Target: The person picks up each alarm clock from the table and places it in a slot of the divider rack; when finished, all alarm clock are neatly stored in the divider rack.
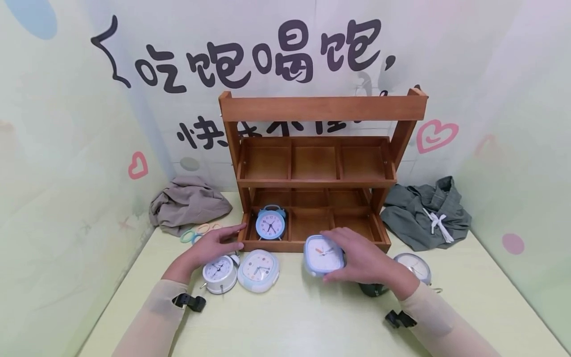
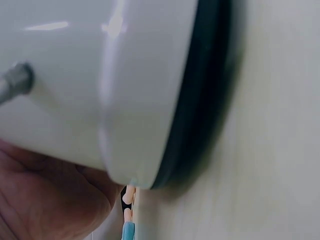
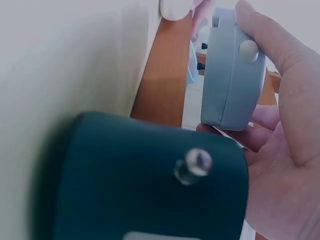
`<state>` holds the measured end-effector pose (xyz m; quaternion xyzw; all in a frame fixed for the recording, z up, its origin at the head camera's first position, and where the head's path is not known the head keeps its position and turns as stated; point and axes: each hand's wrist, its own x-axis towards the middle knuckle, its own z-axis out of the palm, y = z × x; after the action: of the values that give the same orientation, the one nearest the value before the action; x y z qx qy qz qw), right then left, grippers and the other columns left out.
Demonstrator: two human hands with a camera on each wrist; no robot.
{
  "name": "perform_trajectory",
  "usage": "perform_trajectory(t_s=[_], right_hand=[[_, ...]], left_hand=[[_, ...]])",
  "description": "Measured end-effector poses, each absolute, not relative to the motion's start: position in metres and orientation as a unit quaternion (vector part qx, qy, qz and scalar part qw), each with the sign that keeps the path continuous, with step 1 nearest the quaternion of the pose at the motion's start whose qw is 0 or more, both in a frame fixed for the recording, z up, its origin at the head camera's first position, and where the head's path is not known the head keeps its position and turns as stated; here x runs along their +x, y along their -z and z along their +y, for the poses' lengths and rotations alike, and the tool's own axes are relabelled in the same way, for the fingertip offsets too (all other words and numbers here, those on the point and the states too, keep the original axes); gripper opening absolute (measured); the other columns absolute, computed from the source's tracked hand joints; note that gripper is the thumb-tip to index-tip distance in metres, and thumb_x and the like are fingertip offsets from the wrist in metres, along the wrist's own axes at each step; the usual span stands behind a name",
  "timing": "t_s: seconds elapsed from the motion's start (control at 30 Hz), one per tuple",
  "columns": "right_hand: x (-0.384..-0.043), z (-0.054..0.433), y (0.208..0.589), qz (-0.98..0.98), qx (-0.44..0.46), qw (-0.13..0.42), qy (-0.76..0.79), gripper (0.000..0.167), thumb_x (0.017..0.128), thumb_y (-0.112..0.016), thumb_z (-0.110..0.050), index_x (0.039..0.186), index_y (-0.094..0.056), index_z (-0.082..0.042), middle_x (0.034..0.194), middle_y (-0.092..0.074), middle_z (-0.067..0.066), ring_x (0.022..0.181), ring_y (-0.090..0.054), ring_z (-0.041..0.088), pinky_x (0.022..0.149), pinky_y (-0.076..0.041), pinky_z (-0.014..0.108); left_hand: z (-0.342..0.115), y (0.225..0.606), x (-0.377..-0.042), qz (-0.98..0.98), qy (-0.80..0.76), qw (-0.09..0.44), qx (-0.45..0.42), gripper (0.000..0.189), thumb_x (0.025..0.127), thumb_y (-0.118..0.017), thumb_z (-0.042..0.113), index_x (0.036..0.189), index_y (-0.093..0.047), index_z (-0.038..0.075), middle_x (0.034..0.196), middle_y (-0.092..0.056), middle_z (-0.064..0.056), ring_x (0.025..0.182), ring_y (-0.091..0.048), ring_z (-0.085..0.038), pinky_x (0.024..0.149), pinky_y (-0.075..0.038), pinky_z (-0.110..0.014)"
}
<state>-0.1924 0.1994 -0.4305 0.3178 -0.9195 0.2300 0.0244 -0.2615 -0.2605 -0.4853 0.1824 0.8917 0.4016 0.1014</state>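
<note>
My right hand (image 1: 363,255) grips a small pale-blue square alarm clock (image 1: 317,260) by its sides, held in front of the rack's lower tier. In the right wrist view the clock (image 3: 232,75) shows edge-on, thumb on one side and fingers on the other. My left hand (image 1: 213,249) has its fingers extended against the left end of the wooden rack (image 1: 312,245). Below it lies a white round alarm clock (image 1: 218,272), which looms large in the left wrist view. Beside that lies a white, rounded square clock (image 1: 258,271). A blue twin-bell clock (image 1: 270,225) stands in the rack's lower left compartment.
Under my right wrist are a dark green clock (image 3: 150,185), partly hidden in the head view, and a grey round clock (image 1: 415,265). A brown cloth (image 1: 189,203) and colored scissors (image 1: 189,237) lie left of the rack, a dark grey cloth (image 1: 424,213) right of it.
</note>
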Motion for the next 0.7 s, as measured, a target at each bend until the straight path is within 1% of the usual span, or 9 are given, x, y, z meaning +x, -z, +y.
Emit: perform_trajectory(t_s=[0.03, 0.07, 0.1, 0.27, 0.37, 0.53, 0.7], right_hand=[[-0.193, 0.199, 0.429, -0.92, 0.317, 0.028, -0.231, 0.109, 0.075, -0.102, -0.058, 0.161, -0.056, -0.008, 0.144, -0.065, 0.005, 0.122, -0.06, 0.021, 0.101, -0.059, 0.048], [-0.195, 0.199, 0.427, -0.92, 0.315, 0.031, -0.23, 0.109, 0.075, -0.102, -0.058, 0.161, -0.056, -0.008, 0.144, -0.065, 0.005, 0.122, -0.06, 0.021, 0.101, -0.059, 0.048], [-0.197, 0.199, 0.425, -0.921, 0.313, 0.034, -0.229, 0.11, 0.075, -0.102, -0.059, 0.161, -0.056, -0.008, 0.145, -0.065, 0.005, 0.122, -0.06, 0.021, 0.1, -0.059, 0.048], [-0.212, 0.199, 0.415, -0.93, 0.3, 0.052, -0.208, 0.111, 0.075, -0.1, -0.063, 0.161, -0.056, -0.008, 0.143, -0.065, 0.007, 0.121, -0.06, 0.024, 0.098, -0.058, 0.049], [-0.225, 0.197, 0.409, -0.937, 0.283, 0.059, -0.198, 0.111, 0.075, -0.099, -0.066, 0.161, -0.056, -0.008, 0.142, -0.066, 0.008, 0.12, -0.06, 0.027, 0.097, -0.057, 0.05], [-0.242, 0.193, 0.4, -0.943, 0.266, 0.053, -0.192, 0.109, 0.078, -0.098, -0.063, 0.162, -0.055, -0.009, 0.144, -0.065, 0.012, 0.122, -0.06, 0.031, 0.099, -0.057, 0.055], [-0.256, 0.19, 0.396, -0.945, 0.265, 0.041, -0.187, 0.107, 0.078, -0.098, -0.062, 0.161, -0.056, -0.009, 0.143, -0.066, 0.012, 0.121, -0.061, 0.03, 0.099, -0.06, 0.053]], left_hand=[[-0.261, 0.486, -0.262, 0.892, -0.403, 0.103, 0.175, 0.07, 0.104, -0.075, 0.058, 0.166, -0.054, 0.036, 0.171, -0.05, -0.013, 0.156, -0.046, -0.044, 0.125, -0.039, -0.066], [-0.259, 0.482, -0.259, 0.893, -0.405, 0.111, 0.16, 0.071, 0.103, -0.076, 0.059, 0.167, -0.054, 0.036, 0.171, -0.049, -0.013, 0.158, -0.044, -0.044, 0.127, -0.035, -0.068], [-0.259, 0.482, -0.259, 0.894, -0.406, 0.112, 0.154, 0.07, 0.104, -0.076, 0.058, 0.167, -0.054, 0.036, 0.172, -0.049, -0.013, 0.159, -0.043, -0.043, 0.128, -0.035, -0.067], [-0.259, 0.483, -0.258, 0.897, -0.403, 0.108, 0.149, 0.068, 0.105, -0.077, 0.053, 0.167, -0.055, 0.034, 0.171, -0.05, -0.011, 0.158, -0.045, -0.04, 0.128, -0.036, -0.064], [-0.26, 0.482, -0.258, 0.897, -0.402, 0.107, 0.148, 0.069, 0.103, -0.078, 0.054, 0.166, -0.055, 0.035, 0.171, -0.05, -0.009, 0.158, -0.046, -0.039, 0.128, -0.036, -0.064], [-0.258, 0.481, -0.258, 0.893, -0.408, 0.105, 0.156, 0.07, 0.103, -0.079, 0.053, 0.166, -0.056, 0.033, 0.171, -0.051, -0.009, 0.157, -0.047, -0.039, 0.128, -0.036, -0.064], [-0.256, 0.482, -0.257, 0.891, -0.414, 0.108, 0.152, 0.069, 0.103, -0.079, 0.051, 0.166, -0.056, 0.033, 0.171, -0.051, -0.008, 0.157, -0.047, -0.038, 0.128, -0.037, -0.062]])
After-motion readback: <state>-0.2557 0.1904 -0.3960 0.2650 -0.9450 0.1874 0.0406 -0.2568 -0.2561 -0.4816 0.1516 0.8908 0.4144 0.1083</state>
